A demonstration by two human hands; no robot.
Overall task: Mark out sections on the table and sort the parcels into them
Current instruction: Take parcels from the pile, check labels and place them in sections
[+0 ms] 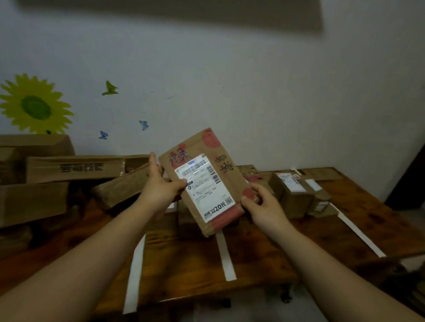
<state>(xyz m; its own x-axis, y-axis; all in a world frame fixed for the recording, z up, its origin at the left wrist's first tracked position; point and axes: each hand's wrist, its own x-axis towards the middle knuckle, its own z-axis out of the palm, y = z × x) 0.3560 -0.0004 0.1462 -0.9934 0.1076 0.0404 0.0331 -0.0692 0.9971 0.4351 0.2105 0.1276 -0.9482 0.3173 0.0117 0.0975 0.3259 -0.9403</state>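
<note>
Three white tape strips (pixel 225 255) cross the near part of the wooden bench (pixel 263 252). Above it at frame centre, the left hand (pixel 159 186) and right hand (pixel 263 205) hold a flat labelled parcel (pixel 205 182), fingers (pixel 153 160) clamped on its side edges. Beyond, cardboard boxes (pixel 45 176) pile at left, small boxes (pixel 296 192) at right.

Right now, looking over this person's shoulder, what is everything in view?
held parcel: one, brown with white label, raised above the table
cardboard boxes: several, brown, piled at table's left
smaller boxes: a few, brown, table's back right
tape strips: three, white, running front to back on table
table: one, brown wood
sunflower sticker: one, yellow-green, wall at left
butterfly stickers: three, one green, two blue, wall
left grip: one hand, holds parcel's left edge
right grip: one hand, holds its lower right corner
</note>
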